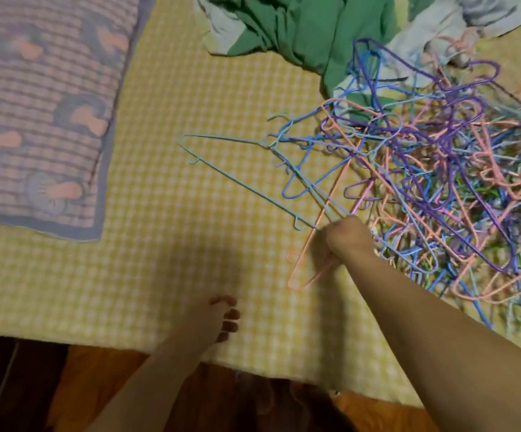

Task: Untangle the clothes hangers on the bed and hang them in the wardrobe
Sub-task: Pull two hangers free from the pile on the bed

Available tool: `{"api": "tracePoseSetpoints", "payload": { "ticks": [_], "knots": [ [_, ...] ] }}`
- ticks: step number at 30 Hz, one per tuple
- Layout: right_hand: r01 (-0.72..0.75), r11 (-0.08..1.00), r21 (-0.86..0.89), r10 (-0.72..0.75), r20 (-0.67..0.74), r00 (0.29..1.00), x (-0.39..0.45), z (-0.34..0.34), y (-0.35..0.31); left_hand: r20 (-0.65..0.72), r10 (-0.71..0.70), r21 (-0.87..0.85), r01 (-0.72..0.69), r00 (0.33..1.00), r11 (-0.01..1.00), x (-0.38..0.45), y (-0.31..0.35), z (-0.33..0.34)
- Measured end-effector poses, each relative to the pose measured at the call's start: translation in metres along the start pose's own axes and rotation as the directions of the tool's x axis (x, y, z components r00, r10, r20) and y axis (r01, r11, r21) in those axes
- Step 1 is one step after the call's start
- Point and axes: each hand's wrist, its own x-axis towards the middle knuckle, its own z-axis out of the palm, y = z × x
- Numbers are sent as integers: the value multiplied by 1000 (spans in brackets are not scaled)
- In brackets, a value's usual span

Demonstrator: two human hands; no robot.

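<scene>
Right hand: the right hand (348,241) was closed around the near ends of a pale teal hanger (246,190) and a pink hanger (310,260) at the left edge of the hanger pile (433,182).
Left hand: the left hand (214,321) rested flat and open on the bed (165,269), well left of the pile, holding nothing.
Pile: a dense tangle of purple, blue, pink and teal hangers lay on the bed, its far side over green bedding (299,29).
Step, as judged: drawing the teal hanger leftward, away from the pile.
Doing it well: pull slowly along the hanger's own line; its far hook sat among blue hangers and would likely snag.
Arm pose: the right forearm reached in diagonally from the lower right.
Wardrobe: not in view.
</scene>
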Motion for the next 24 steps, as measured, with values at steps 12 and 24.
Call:
{"api": "tracePoseSetpoints", "payload": {
  "ticks": [12, 24],
  "knots": [
    [-31, 716, 698, -269, 316, 910, -92, 13, -22, 127, 128, -274, -89, 984, 958, -15, 23, -6],
    [459, 820, 343, -534, 168, 828, -122, -2, 50, -39, 134, -269, -140, 990, 953, -5, 32, 28]
  ]
}}
